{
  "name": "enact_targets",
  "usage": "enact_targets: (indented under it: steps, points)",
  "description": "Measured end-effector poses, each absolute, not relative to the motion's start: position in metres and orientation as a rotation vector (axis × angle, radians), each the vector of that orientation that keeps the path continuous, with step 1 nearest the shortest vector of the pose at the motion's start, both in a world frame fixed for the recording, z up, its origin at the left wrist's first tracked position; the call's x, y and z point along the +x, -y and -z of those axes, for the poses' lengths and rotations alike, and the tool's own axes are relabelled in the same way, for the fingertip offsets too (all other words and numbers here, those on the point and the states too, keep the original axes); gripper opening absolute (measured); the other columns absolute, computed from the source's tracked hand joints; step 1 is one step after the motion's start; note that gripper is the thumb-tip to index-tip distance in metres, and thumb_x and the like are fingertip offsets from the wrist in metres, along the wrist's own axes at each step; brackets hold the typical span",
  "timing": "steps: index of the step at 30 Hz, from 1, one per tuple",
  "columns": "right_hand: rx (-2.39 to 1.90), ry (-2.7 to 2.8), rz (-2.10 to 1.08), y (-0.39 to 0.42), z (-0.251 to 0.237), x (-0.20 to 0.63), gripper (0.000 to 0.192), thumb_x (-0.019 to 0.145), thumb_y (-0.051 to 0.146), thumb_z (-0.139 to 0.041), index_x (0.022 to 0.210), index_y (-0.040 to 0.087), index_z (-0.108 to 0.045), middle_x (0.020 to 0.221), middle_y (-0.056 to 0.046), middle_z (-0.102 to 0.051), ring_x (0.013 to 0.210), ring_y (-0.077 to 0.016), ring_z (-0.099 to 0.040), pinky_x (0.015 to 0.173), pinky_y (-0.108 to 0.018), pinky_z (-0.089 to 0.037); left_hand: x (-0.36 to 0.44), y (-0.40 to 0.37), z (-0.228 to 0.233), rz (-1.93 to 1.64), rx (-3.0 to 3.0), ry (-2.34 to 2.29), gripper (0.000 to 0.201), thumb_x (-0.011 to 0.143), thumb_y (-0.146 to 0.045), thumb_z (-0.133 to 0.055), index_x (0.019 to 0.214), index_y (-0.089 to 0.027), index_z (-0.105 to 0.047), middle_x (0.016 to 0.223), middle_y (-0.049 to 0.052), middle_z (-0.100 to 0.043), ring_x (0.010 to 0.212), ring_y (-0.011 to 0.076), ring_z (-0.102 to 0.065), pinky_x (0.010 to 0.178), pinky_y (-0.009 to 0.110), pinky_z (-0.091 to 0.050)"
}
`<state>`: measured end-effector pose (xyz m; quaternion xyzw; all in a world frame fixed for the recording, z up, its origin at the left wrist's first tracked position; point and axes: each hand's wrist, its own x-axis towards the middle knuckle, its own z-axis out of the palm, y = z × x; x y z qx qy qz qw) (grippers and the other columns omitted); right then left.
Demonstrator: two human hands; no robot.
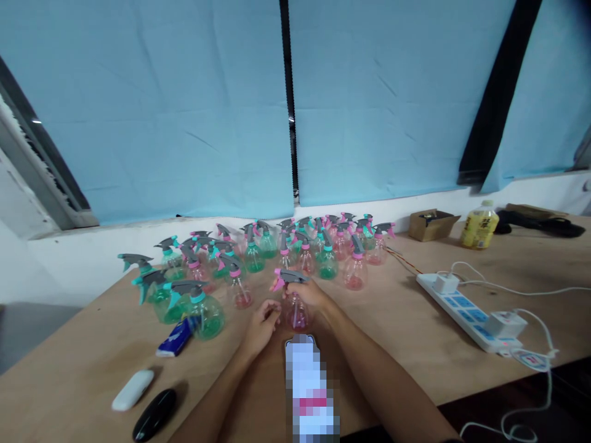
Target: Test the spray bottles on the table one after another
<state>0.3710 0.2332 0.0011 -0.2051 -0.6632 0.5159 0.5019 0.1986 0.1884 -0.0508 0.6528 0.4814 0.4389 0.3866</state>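
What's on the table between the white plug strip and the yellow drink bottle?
Only bare wooden table, crossed by thin white cables, lies between the power strip and yellow bottle, as the head view shows.

Roughly thirty spray bottles point(295, 307), one power strip point(466, 311), one cardboard box point(431, 224), one yellow drink bottle point(479, 226).

On the bench point(406, 320), the crowd of spray bottles point(277, 252) stands behind the held spray bottle point(295, 301), the power strip point(466, 311) lies to its right, the cardboard box point(431, 224) right-behind, and two small cases point(143, 403) left-front.
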Motion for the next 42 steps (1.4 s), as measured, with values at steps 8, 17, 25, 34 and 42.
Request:
enact_targets:
  steps: [8, 17, 25, 34, 42]
  points:
    - [-0.491, 1.552, -1.325, -0.235, 0.0, 0.37, 0.025, 0.065, 0.021, -0.055, 0.084, 0.019, -0.071, 0.065, 0.001, -0.062, 0.062, -0.0144, -0.056, 0.063, -0.026, -0.045, 0.196, -0.192, 0.056, -1.11, 1.682, -1.223, 0.025, 0.086, -0.041, -0.051, 0.093, -0.018, -0.058, 0.065, -0.004, -0.055, 0.053, 0.012, -0.049, 0.052, 0.023, -0.037]
    - [-0.447, 1.522, -1.333, -0.236, 0.004, 0.369, 0.02, 0.064, 0.017, -0.053, 0.076, 0.019, -0.069, 0.065, 0.001, -0.061, 0.063, -0.0139, -0.055, 0.06, -0.025, -0.041, 0.196, -0.192, 0.056, -1.115, 1.674, -1.223, 0.027, 0.084, -0.044, -0.053, 0.091, -0.018, -0.058, 0.064, -0.004, -0.056, 0.053, 0.0125, -0.05, 0.052, 0.023, -0.037]
    - [-0.493, 1.588, -1.314, -0.239, 0.003, 0.371, 0.023, 0.063, 0.017, -0.051, 0.077, 0.019, -0.07, 0.06, 0.003, -0.058, 0.059, -0.0124, -0.053, 0.061, -0.024, -0.041, 0.197, -0.19, 0.054, -1.098, 1.687, -1.231, 0.026, 0.084, -0.042, -0.053, 0.091, -0.018, -0.059, 0.064, -0.004, -0.055, 0.054, 0.0124, -0.049, 0.052, 0.023, -0.038]
    - [-0.427, 1.526, -1.277, -0.238, 0.009, 0.367, 0.02, 0.065, 0.016, -0.052, 0.075, 0.019, -0.069, 0.065, 0.001, -0.061, 0.065, -0.0136, -0.055, 0.061, -0.024, -0.042, 0.199, -0.187, 0.05, -1.044, 1.697, -1.27, 0.029, 0.084, -0.044, -0.052, 0.087, -0.017, -0.061, 0.064, -0.002, -0.056, 0.057, 0.0135, -0.05, 0.054, 0.024, -0.038]
    - [-0.535, 1.541, -1.267, -0.237, 0.007, 0.37, 0.016, 0.065, 0.018, -0.054, 0.072, 0.02, -0.068, 0.059, 0.002, -0.058, 0.059, -0.0128, -0.053, 0.058, -0.024, -0.041, 0.197, -0.188, 0.051, -1.017, 1.746, -1.274, 0.025, 0.084, -0.042, -0.05, 0.083, -0.019, -0.059, 0.064, -0.003, -0.056, 0.054, 0.0123, -0.049, 0.056, 0.024, -0.037]
